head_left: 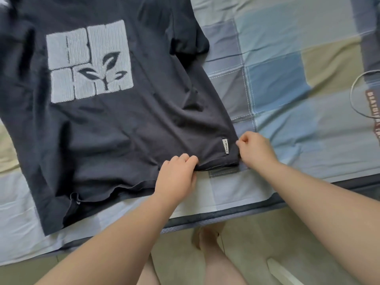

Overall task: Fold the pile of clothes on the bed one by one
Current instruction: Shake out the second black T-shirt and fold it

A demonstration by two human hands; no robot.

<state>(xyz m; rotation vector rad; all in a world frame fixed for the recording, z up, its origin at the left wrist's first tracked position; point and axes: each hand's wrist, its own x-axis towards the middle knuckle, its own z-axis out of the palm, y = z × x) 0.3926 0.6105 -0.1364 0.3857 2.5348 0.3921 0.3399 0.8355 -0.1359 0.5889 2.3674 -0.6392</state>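
We have the navy T-shirt (115, 128) lying print-up on the checked bedsheet (287, 68). Its long axis runs from the hem (127, 188) at about 5 o'clock up toward the collar end at 11 o'clock, out of view. Both hands work the hem's near right corner. Our right hand (256, 150) has its fingers curled and pinches the corner at the side seam, just beside the white label (225, 146). Our left hand (176, 173) grips the hem a little inboard, at 8 o'clock from the right. Nearly all the cloth lies up and left of us, toward 10 to 11 o'clock. The far hem corner sits rumpled at 8 o'clock, well apart from the left hand. We judge the next fold must travel that way, and the left hand is the nearer one to lead it.
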